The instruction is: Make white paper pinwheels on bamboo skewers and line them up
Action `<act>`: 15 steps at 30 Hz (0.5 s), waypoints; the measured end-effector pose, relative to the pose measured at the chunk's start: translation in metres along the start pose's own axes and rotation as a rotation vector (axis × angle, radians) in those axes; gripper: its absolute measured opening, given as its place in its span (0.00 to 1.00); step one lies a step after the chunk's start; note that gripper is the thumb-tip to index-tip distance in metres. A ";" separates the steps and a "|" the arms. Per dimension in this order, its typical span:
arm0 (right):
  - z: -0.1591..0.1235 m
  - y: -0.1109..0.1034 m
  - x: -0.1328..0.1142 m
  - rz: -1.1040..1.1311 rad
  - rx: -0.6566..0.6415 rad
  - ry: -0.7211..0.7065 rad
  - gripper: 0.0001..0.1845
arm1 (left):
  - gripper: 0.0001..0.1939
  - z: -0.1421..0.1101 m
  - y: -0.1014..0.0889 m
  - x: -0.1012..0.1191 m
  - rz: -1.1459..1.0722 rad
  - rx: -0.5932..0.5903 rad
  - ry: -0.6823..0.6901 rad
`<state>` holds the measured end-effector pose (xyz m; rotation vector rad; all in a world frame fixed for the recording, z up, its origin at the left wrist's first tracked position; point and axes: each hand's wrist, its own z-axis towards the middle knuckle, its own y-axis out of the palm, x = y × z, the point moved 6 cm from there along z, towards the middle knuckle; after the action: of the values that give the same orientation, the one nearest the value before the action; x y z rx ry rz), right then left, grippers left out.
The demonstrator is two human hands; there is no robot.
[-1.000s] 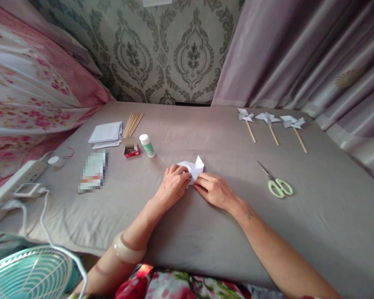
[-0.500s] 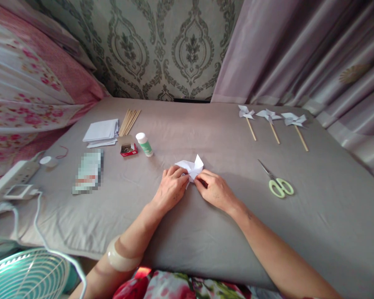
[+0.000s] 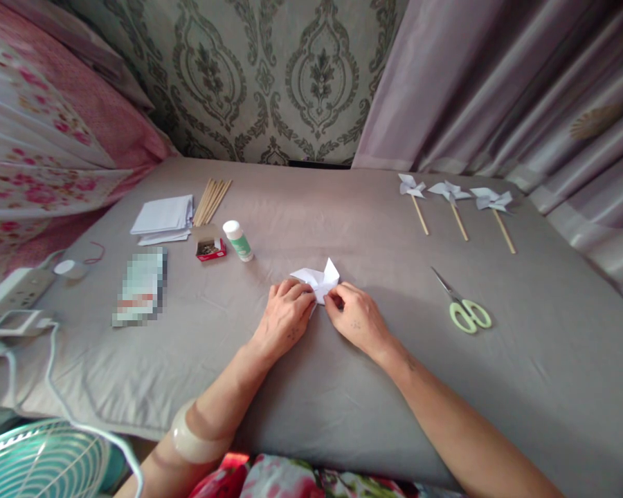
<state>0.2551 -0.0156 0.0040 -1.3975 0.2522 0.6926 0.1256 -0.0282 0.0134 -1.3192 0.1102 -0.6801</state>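
A white paper pinwheel (image 3: 322, 279) without a visible stick is between my hands, just above or on the grey sheet. My left hand (image 3: 289, 308) grips its left side, fingers curled over the paper. On the right, the thumb and index finger of my right hand (image 3: 357, 315) pinch its lower edge. My fingers hide the lower part of the pinwheel. Off to the right, scissors (image 3: 464, 311) with pale green handles lie with their blades pointing away. A glue stick (image 3: 237, 241) stands to the left beyond my left hand.
Finished-looking pinwheels on sticks (image 3: 450, 196) lie at the far right. At the left are folded paper (image 3: 163, 216), wooden sticks (image 3: 212, 202), a small red box (image 3: 210, 249) of metal bits and a blurred packet (image 3: 142, 287). A power strip (image 3: 18, 294) and fan (image 3: 46, 460) are nearer.
Both hands keep their hold on the pinwheel, with only tiny finger shifts. The view has turned slightly, so the things at the left appear a little further left.
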 end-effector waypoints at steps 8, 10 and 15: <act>0.002 0.000 0.000 -0.031 0.032 0.033 0.08 | 0.12 -0.001 -0.001 0.001 -0.004 0.001 0.001; 0.003 0.000 0.001 -0.035 0.033 0.042 0.08 | 0.13 -0.001 -0.001 0.002 -0.005 0.003 0.004; 0.004 0.002 0.001 -0.051 0.023 0.072 0.07 | 0.13 -0.002 0.000 0.002 0.007 -0.024 0.007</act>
<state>0.2539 -0.0118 0.0030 -1.4039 0.2793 0.5961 0.1265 -0.0304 0.0131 -1.3385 0.1289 -0.6797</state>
